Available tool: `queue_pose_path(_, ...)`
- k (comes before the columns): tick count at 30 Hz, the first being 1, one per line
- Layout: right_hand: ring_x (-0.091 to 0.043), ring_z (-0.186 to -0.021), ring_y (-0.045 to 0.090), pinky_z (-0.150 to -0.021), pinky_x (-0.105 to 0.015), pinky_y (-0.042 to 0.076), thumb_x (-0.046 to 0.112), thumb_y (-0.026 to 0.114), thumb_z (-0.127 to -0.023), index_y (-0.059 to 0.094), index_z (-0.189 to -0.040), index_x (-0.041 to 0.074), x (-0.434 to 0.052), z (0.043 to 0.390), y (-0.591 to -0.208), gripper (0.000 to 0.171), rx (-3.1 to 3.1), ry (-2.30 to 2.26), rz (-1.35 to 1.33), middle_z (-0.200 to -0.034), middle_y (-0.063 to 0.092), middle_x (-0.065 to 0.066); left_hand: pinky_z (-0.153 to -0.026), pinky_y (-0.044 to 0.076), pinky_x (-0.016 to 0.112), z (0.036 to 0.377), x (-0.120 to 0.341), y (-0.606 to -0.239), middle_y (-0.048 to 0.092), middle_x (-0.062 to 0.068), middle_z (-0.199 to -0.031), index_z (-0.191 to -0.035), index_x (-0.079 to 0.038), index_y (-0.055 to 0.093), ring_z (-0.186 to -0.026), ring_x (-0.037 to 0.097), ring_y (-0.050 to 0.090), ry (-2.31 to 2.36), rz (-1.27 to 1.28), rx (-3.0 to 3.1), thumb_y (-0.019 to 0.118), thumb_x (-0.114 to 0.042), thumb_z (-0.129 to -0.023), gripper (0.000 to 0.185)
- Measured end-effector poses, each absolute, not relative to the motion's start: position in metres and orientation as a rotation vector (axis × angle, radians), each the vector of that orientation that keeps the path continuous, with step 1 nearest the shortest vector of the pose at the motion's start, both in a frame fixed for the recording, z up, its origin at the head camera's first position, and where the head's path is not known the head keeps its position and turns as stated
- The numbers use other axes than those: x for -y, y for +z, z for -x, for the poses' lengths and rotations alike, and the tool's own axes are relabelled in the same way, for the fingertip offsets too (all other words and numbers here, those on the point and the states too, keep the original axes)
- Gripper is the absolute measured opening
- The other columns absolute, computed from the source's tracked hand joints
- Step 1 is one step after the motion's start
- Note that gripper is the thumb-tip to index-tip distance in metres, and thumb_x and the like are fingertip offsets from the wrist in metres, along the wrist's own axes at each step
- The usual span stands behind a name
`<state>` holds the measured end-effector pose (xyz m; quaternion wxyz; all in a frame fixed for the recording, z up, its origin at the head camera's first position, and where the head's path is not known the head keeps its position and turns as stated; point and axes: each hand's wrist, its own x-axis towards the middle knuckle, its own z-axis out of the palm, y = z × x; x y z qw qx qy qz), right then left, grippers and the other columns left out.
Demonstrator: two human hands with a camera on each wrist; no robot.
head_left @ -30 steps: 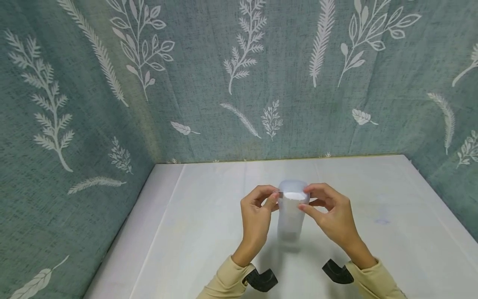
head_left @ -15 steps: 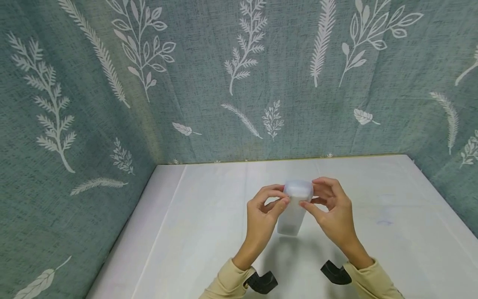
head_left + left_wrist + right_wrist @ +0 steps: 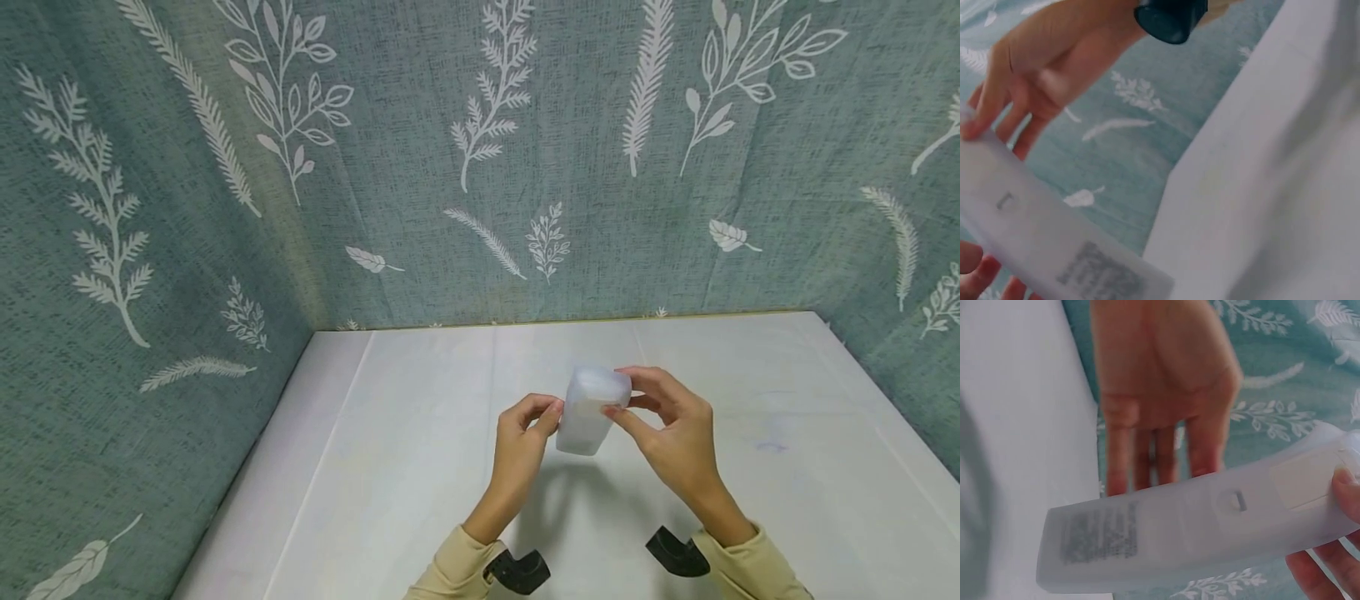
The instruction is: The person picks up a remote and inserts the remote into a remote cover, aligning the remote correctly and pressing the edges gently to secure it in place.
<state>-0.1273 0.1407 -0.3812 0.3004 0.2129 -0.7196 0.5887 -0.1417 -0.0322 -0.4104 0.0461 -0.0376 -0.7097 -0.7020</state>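
Observation:
A translucent white plastic container [image 3: 588,412] with a rounded top hangs tilted above the white table [image 3: 405,475]. My right hand [image 3: 622,400] pinches its upper end between thumb and fingers. My left hand [image 3: 551,410] touches its left side, with nothing gripped. In the right wrist view the container [image 3: 1197,525] lies crosswise, showing a grey printed label, and the left hand [image 3: 1160,394] shows its palm, its straight fingers reaching behind the container. The left wrist view shows the container [image 3: 1041,244] from below with the right hand [image 3: 1041,69] over it.
Teal cloth with white leaf prints [image 3: 480,167] walls in the table at the back, left and right. A black camera mount sits at each wrist [image 3: 517,571] [image 3: 675,550], and both sleeves are beige. Nothing else lies on the table.
The container has come up off the table and tilted, its bottom swinging left. My left hand has slid down from the top to the side; the right hand keeps its hold.

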Motion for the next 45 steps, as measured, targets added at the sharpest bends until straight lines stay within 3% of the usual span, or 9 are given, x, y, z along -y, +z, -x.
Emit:
queue_pose_path(12, -0.014, -0.088, 0.063, -0.077, -0.020, 0.055, -0.033, 0.071, -0.054, 0.063, -0.096, -0.010, -0.135, 0.119, -0.372, 0.049, 1.783, 1.575, -0.713, -0.095, 0.065, -0.017, -0.086, 0.054, 0.042, 0.150, 0.037, -0.431, 0.065, 0.007, -0.096, -0.101, 0.004, 0.067, -0.089, 0.018, 0.062, -2.378, -0.147, 2.239, 0.059, -0.016, -0.091, 0.024)
queue_pose_path(19, -0.016, -0.092, 0.063, -0.081, -0.022, 0.054, -0.035, 0.071, -0.051, 0.063, -0.097, -0.010, -0.135, 0.116, -0.376, 0.053, 1.762, 1.578, -0.794, -0.095, 0.065, -0.021, -0.077, 0.057, 0.039, 0.152, 0.039, -0.436, 0.067, 0.016, -0.098, -0.109, 0.010, 0.062, -0.094, 0.035, 0.065, -2.614, -0.163, 2.193, 0.054, -0.025, -0.096, 0.038)
queue_pose_path(25, -0.021, -0.098, 0.063, -0.088, -0.025, 0.052, -0.030, 0.073, -0.056, 0.063, -0.099, -0.011, -0.137, 0.113, -0.380, 0.048, 1.688, 1.641, -0.929, -0.100, 0.066, -0.021, -0.078, 0.057, 0.037, 0.157, 0.042, -0.443, 0.067, 0.019, -0.099, -0.110, 0.015, 0.060, -0.087, 0.029, 0.068, -2.823, -0.152, 1.994, 0.057, -0.015, -0.094, 0.034)
queue_pose_path(29, -0.023, -0.104, 0.061, -0.091, -0.028, 0.050, -0.028, 0.072, -0.060, 0.063, -0.101, -0.010, -0.140, 0.108, -0.387, 0.046, 1.706, 1.689, -0.978, -0.104, 0.064, -0.023, -0.075, 0.057, 0.030, 0.162, 0.045, -0.447, 0.065, 0.013, -0.095, -0.110, 0.017, 0.059, -0.080, 0.019, 0.066, -2.839, -0.292, 1.840, 0.058, -0.002, -0.091, 0.027)
queue_pose_path(33, -0.024, -0.109, 0.060, -0.090, -0.027, 0.051, -0.030, 0.070, -0.061, 0.063, -0.102, -0.008, -0.142, 0.101, -0.392, 0.047, 1.753, 1.710, -0.976, -0.108, 0.063, -0.025, -0.073, 0.057, 0.025, 0.165, 0.050, -0.445, 0.065, 0.013, -0.097, -0.116, 0.018, 0.055, -0.082, 0.017, 0.066, -2.859, -0.397, 1.666, 0.056, 0.006, -0.090, 0.029)
queue_pose_path(39, -0.024, -0.113, 0.058, -0.081, -0.028, 0.055, -0.033, 0.066, -0.062, 0.062, -0.103, -0.005, -0.143, 0.087, -0.401, 0.050, 1.781, 1.818, -0.949, -0.115, 0.061, -0.026, -0.074, 0.057, 0.028, 0.172, 0.055, -0.438, 0.064, 0.014, -0.097, -0.121, 0.020, 0.051, -0.083, 0.018, 0.066, -2.892, -0.453, 1.482, 0.055, 0.010, -0.089, 0.033)
queue_pose_path(45, -0.026, -0.119, 0.052, -0.084, -0.031, 0.055, -0.033, 0.063, -0.066, 0.060, -0.105, -0.003, -0.143, 0.075, -0.409, 0.050, 1.834, 1.947, -0.924, -0.127, 0.051, -0.029, -0.067, 0.058, 0.026, 0.181, 0.058, -0.434, 0.065, 0.014, -0.095, -0.113, 0.017, 0.058, -0.077, 0.017, 0.066, -2.815, -0.456, 1.490, 0.058, 0.008, -0.088, 0.026)
